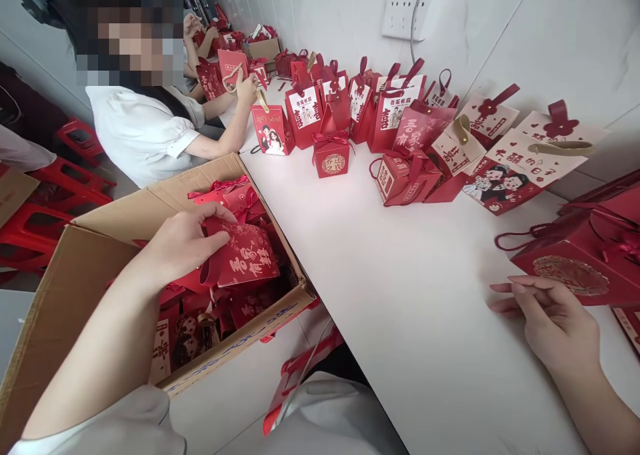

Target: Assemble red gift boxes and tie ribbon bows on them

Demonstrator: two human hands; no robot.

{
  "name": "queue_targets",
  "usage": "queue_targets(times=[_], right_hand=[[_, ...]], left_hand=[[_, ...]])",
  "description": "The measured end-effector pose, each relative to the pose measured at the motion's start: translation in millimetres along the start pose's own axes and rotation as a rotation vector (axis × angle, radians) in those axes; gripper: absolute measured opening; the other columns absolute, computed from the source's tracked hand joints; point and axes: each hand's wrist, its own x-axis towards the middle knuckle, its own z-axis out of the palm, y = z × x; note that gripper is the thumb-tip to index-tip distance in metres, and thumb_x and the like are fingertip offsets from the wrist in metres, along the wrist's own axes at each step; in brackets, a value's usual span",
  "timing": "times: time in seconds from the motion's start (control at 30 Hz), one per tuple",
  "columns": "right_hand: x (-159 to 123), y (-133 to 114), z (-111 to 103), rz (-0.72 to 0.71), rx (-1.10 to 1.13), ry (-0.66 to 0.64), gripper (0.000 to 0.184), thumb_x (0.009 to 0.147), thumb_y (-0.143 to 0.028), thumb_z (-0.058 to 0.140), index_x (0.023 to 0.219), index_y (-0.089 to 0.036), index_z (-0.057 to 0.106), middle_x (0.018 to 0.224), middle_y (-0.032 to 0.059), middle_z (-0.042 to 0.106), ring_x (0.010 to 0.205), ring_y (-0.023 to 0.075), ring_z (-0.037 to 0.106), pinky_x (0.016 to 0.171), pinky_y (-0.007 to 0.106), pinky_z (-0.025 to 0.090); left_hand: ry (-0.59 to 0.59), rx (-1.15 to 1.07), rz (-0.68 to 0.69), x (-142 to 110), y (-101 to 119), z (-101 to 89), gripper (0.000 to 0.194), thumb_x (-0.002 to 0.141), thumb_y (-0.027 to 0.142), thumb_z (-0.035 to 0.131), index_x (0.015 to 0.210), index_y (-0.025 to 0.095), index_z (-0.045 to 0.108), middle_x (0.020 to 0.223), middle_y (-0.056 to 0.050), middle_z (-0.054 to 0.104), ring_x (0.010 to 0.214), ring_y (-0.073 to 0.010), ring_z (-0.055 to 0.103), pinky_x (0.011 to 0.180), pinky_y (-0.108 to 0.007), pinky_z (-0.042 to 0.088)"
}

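Note:
My left hand (187, 242) grips a red gift box (250, 255) with pale lettering, over the open cardboard box (97, 248). More red gift boxes (187, 338) lie in a heap inside that carton. Over the white table at the right hovers or rests my right hand (555, 318), its fingers loosely extended and nothing seen in them. Beside its fingertips stands a larger red box (575, 255) with a round gold emblem and a cord handle.
Along the wall, several red and white gift boxes (305, 112) line the white table (360, 255). A person (140, 125) in white sits at the far left, handling a red box (233, 65). Red stools (37, 218) stand on the left. A cable hangs from the wall socket (406, 14).

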Motion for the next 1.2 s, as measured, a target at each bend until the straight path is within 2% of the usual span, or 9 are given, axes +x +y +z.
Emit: queue_targets(times=[0.17,0.37,0.5,0.67,0.73,0.83,1.0,1.07,1.2], right_hand=[[-1,-2,0,0.007,-0.014,0.007,0.032,0.080,-0.053,0.070,0.096,-0.026,0.063,0.092,0.0072,0.070,0.058,0.0187,0.066,0.055,0.034,0.056],[-1,-3,-1,0.017,-0.027,0.009,0.031,0.081,-0.053,0.070,0.096,-0.026,0.063,0.093,0.0072,0.070,0.060,0.0185,0.066,0.056,0.034,0.056],[0,1,-1,0.010,-0.015,-0.009,0.032,0.081,-0.052,0.070,0.096,-0.025,0.062,0.092,0.0073,0.070,0.060,0.0186,0.067,0.057,0.033,0.056],[-5,-9,1,-0.063,-0.020,-0.009,0.031,0.084,-0.051,0.068,0.096,-0.024,0.061,0.097,0.0074,0.070,0.062,0.0181,0.067,0.058,0.032,0.056],[-11,-27,8,-0.089,0.002,-0.120,0.028,0.086,-0.049,0.067,0.099,-0.024,0.062,0.104,0.0087,0.069,0.070,0.0200,0.069,0.059,0.031,0.056],[-23,-66,33,-0.075,0.174,-0.529,0.033,0.091,-0.045,0.062,0.121,-0.030,0.057,0.126,0.0098,0.062,0.101,0.0257,0.068,0.075,0.037,0.059],[-45,-129,108,-0.067,0.648,-1.122,0.088,0.085,-0.053,0.069,0.153,-0.040,0.015,0.155,0.0083,0.033,0.136,0.0311,0.045,0.106,0.054,0.044],[-54,-144,136,-0.022,0.773,-1.223,0.104,0.079,-0.049,0.076,0.155,-0.041,0.005,0.158,0.0077,0.027,0.138,0.0309,0.041,0.106,0.053,0.044],[-65,-156,168,0.074,0.781,-1.068,0.098,0.082,-0.045,0.074,0.154,-0.038,0.008,0.151,0.0088,0.036,0.127,0.0263,0.052,0.098,0.044,0.052]], left_hand=[[0.008,-0.220,-0.006,-11,-11,-5.2,0.040,0.080,0.050,0.061,0.105,0.020,0.067,0.070,0.002,0.060,0.048,-0.0075,0.044,0.046,-0.020,0.035],[-0.209,-0.633,0.004,-23,-16,-19.5,0.037,0.076,0.042,0.071,0.107,0.022,0.068,0.091,-0.005,0.068,0.076,-0.0180,0.067,0.068,-0.029,0.058],[0.052,-0.669,0.074,-31,1,-28.1,0.024,0.073,0.041,0.076,0.081,0.019,0.067,0.075,-0.002,0.061,0.059,-0.0110,0.057,0.053,-0.023,0.050],[0.276,-0.845,0.293,-29,26,-32.0,0.020,0.068,0.017,0.075,0.085,0.019,0.066,0.080,0.000,0.058,0.064,-0.0085,0.052,0.055,-0.019,0.038],[0.261,-0.897,0.373,-25,34,-31.1,0.018,0.067,0.014,0.072,0.083,0.019,0.066,0.078,0.000,0.058,0.065,-0.0088,0.052,0.058,-0.020,0.037],[0.168,-0.951,0.441,-22,50,-26.3,0.015,0.067,0.013,0.069,0.080,0.020,0.064,0.077,0.001,0.057,0.066,-0.0100,0.053,0.060,-0.021,0.038],[-0.112,-0.957,0.472,-17,74,-14.3,0.012,0.077,0.021,0.069,0.085,0.021,0.061,0.073,0.001,0.054,0.056,-0.0083,0.048,0.051,-0.020,0.035],[-0.112,-0.885,0.514,-13,74,-10.9,0.007,0.084,0.023,0.067,0.087,0.020,0.062,0.075,0.000,0.054,0.060,-0.0077,0.049,0.054,-0.019,0.038],[0.109,-0.760,0.665,-3,54,-3.0,0.022,0.087,0.024,0.067,0.107,0.020,0.061,0.101,-0.004,0.059,0.090,-0.0105,0.057,0.077,-0.021,0.048]])
